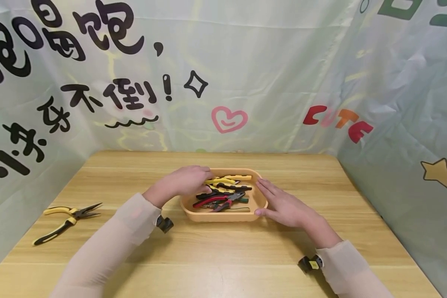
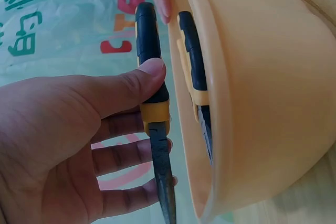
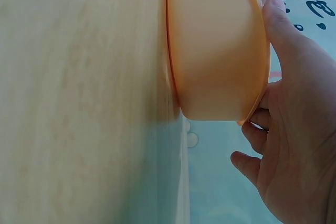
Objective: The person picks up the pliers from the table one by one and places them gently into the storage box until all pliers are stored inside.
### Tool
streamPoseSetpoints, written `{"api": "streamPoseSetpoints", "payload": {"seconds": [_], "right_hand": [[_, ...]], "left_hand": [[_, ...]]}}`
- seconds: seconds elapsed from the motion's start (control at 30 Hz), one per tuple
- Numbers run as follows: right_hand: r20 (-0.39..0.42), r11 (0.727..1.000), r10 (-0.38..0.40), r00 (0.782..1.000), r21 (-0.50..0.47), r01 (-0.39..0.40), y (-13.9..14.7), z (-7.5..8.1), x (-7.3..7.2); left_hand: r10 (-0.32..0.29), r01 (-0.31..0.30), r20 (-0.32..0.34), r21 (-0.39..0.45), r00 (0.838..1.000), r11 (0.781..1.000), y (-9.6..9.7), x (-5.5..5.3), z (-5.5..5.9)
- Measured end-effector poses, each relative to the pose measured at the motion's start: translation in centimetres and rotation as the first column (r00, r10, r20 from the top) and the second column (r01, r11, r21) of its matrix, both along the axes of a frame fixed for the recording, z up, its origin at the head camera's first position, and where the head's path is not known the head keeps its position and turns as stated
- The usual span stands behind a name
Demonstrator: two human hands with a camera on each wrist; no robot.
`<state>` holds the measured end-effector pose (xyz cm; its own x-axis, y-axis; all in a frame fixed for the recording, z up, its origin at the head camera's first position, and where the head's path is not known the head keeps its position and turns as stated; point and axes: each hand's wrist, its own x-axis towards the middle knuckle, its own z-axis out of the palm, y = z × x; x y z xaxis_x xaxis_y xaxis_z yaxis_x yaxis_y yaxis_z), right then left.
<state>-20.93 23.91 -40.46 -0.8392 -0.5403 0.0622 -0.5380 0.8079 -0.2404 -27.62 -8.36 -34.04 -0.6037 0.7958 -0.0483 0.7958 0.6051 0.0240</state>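
Note:
My left hand (image 1: 190,181) reaches over the left end of a light-orange plastic basket (image 1: 223,217). In the left wrist view its thumb and fingers pinch yellow-and-black needle-nose pliers (image 2: 148,35) at the handle, metal jaws pointing down the picture. More yellow-and-black pliers (image 2: 194,56) stand inside the rim beside them. My right hand (image 1: 284,207) rests on the basket's right end, fingers extended along the rim and thumb at the front corner. Red-and-black pliers (image 1: 215,200) lie on top of several other tools in the basket.
Another pair of yellow-and-black needle-nose pliers (image 1: 71,219) lies with spread handles on the wooden table (image 1: 223,256), at the left. A printed cloth (image 1: 275,74) hangs around the back and sides. Small black cameras (image 1: 164,224) sit on both wrists.

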Motion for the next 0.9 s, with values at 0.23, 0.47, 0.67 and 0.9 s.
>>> {"api": "streamPoseSetpoints", "payload": {"seconds": [0.23,0.47,0.67,0.9], "right_hand": [[0.003,1.000,-0.004,1.000,-0.002,0.004,0.1,0.0,0.1],[0.004,1.000,-0.005,1.000,-0.004,0.005,0.1,0.0,0.0],[0.007,1.000,-0.008,1.000,0.000,0.008,0.1,0.0,0.0],[0.000,1.000,-0.004,1.000,0.004,0.004,0.0,0.1,0.1]], "left_hand": [[-0.021,0.022,0.018,-0.042,1.000,0.999,1.0,-0.1,0.2],[-0.027,0.029,0.015,-0.083,1.000,0.996,1.8,-0.1,0.4],[-0.008,0.013,0.038,-0.126,0.999,0.992,2.6,-0.2,0.2],[0.001,0.008,0.055,-0.165,0.999,0.986,3.5,-0.2,-0.3]]}}
